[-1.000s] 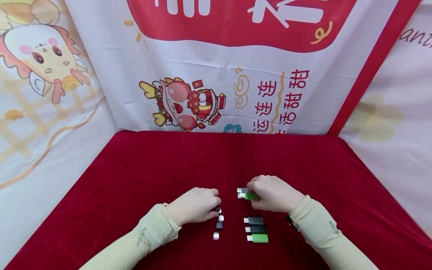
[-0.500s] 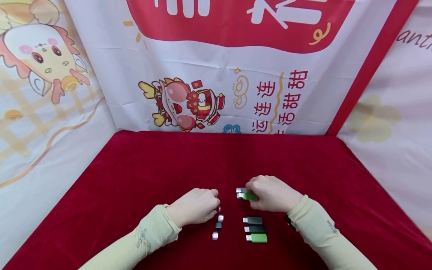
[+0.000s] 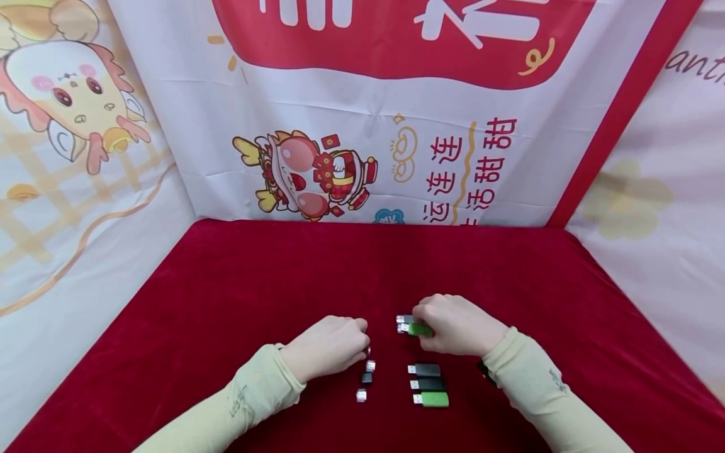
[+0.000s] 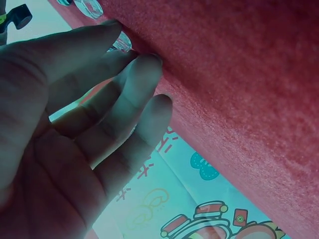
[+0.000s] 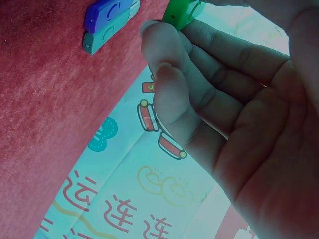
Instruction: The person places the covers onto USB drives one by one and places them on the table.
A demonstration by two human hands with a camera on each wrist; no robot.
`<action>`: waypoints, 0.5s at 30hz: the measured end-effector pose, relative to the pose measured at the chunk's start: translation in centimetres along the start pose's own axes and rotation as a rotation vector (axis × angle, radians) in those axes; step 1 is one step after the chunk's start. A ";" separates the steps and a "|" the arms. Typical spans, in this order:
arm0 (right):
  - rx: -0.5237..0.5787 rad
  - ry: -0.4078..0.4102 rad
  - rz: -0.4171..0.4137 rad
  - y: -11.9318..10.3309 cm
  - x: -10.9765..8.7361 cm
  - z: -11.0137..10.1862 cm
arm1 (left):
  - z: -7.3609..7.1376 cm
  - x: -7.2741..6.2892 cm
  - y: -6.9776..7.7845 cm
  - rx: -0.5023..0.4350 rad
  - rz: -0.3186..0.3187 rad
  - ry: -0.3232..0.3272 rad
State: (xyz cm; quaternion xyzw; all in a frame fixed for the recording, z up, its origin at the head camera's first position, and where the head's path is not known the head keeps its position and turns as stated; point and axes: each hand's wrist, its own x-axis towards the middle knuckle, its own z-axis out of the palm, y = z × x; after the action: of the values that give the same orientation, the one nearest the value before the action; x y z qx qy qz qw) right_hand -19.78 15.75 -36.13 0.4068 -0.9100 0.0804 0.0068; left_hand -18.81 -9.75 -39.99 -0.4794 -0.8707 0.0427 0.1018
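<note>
My right hand [image 3: 453, 322] pinches a green USB flash drive [image 3: 420, 329], its metal plug pointing left. Just behind that lies a grey flash drive [image 3: 403, 319], partly covered by the hand. The right wrist view has the green drive [image 5: 177, 14] between fingertips, with a blue drive [image 5: 107, 15] and a teal drive [image 5: 110, 32] on the cloth. To the left, my left hand [image 3: 328, 345] is down at the head of a column of small caps. In the left wrist view a clear cap [image 4: 122, 43] sits between thumb and index fingertip; the hand hides most of it from above.
Below the left hand are a clear cap [image 3: 370, 365], a black cap [image 3: 367, 377] and another clear cap [image 3: 361, 396]. Nearer me on the right lie a grey drive [image 3: 426, 370], a black drive [image 3: 429, 384] and a second green drive [image 3: 433, 399]. Red cloth [image 3: 306, 270] covers the table.
The left fingertips have shifted slightly and now cover more of the topmost cap. The right hand keeps its grip on the green flash drive. The camera view has moved slightly.
</note>
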 end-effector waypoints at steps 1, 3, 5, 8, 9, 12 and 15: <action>0.001 0.001 -0.004 0.0 0.0 0.0 | 0.0 0.0 0.0 0.012 0.008 0.004; 0.002 0.000 -0.009 0.0 0.1 0.0 | 0.0 0.0 0.0 0.043 0.026 0.015; 0.001 -0.001 -0.012 0.0 0.1 0.0 | -0.1 0.0 0.0 0.072 0.043 0.025; 0.000 -0.002 -0.011 0.0 0.1 0.0 | 0.0 0.0 0.0 0.093 0.058 0.035; -0.001 -0.002 -0.008 0.0 0.1 0.0 | 0.0 0.0 0.0 0.092 0.057 0.035; -0.006 -0.002 -0.001 0.0 0.1 0.1 | 0.0 0.0 0.0 0.082 0.057 0.037; -0.010 0.000 0.000 0.0 0.0 0.1 | 0.0 0.1 0.0 0.072 0.057 0.043</action>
State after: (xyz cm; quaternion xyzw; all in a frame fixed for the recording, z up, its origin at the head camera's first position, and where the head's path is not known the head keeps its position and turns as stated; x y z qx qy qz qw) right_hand -19.79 15.78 -36.20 0.4067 -0.9103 0.0761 0.0088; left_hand -18.84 -9.70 -40.00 -0.5008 -0.8522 0.0666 0.1364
